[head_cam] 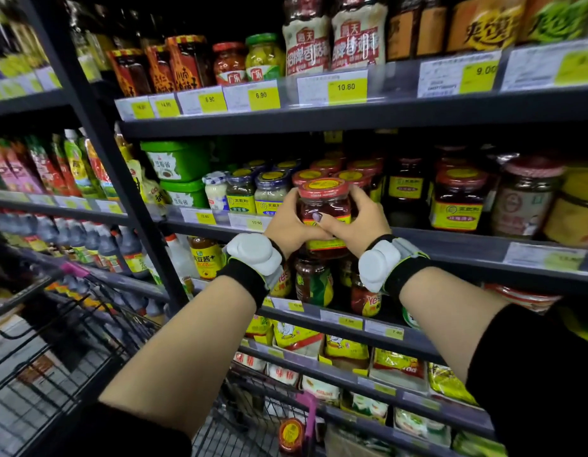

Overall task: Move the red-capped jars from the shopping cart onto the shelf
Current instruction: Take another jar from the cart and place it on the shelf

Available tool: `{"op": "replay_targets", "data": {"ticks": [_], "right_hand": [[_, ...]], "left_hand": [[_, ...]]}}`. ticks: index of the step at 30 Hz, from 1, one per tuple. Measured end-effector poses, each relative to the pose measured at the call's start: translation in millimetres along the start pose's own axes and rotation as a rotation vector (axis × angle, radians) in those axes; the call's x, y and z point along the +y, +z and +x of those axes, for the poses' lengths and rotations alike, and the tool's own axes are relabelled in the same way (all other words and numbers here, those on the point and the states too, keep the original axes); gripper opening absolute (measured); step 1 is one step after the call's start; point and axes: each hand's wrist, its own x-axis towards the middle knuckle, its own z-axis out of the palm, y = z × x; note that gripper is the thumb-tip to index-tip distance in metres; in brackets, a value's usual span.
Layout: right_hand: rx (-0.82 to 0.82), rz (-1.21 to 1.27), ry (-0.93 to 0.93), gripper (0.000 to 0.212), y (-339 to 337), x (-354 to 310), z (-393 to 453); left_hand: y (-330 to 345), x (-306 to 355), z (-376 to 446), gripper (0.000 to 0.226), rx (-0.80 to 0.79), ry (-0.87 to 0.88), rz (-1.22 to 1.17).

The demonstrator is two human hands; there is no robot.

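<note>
Fingers of the left hand curl round the left side of a jar, and the right hand grips its right side, thumb laid across the yellow label. Both hands hold the jar upright at frame centre, at the front edge of the middle shelf, its red cap facing the camera. Just behind it stand more red-capped jars in rows, with blue-lidded jars to their left and green tubs further left. Each wrist carries a white device on a black band. At the lower left of the frame is a cart; another red-capped jar lies in it at bottom centre.
</note>
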Motion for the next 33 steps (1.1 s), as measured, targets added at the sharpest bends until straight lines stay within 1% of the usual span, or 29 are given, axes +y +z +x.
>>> {"op": "replay_targets", "data": {"ticks": [5, 8, 12, 14, 17, 19, 24, 27, 31, 33], "right_hand": [[0.073, -0.105, 0.001, 0.064, -36, 4, 4], [0.108, -0.148, 0.005, 0.063, -53, 7, 5], [0.161, -0.214, 0.016, 0.066, -74, 11, 6], [0.18, -0.247, 0.005, 0.07, -81, 12, 8], [0.184, -0.281, 0.001, 0.067, -89, 14, 10], [0.187, -0.313, 0.016, 0.068, -94, 17, 13], [0.155, -0.36, 0.059, 0.076, -98, 24, 22], [0.127, -0.382, 0.083, 0.077, -99, 29, 28], [0.096, -0.285, 0.122, 0.075, -99, 36, 33], [0.106, -0.23, 0.143, 0.074, -99, 41, 34]], "left_hand": [[24, 21, 17, 0.082, -0.055, 0.077, 0.127], [38, 29, 23, 0.09, -0.04, 0.133, 0.16], [58, 34, 30, 0.088, -0.05, 0.174, 0.17], [65, 37, 33, 0.095, -0.041, 0.187, 0.155], [71, 38, 37, 0.107, -0.047, 0.187, 0.166], [75, 41, 41, 0.112, -0.07, 0.19, 0.189], [79, 44, 51, 0.101, -0.092, 0.196, 0.301], [82, 43, 52, 0.097, -0.046, 0.165, 0.378], [85, 46, 58, 0.092, 0.017, 0.108, 0.511], [86, 52, 60, 0.088, 0.014, 0.097, 0.582]]}}
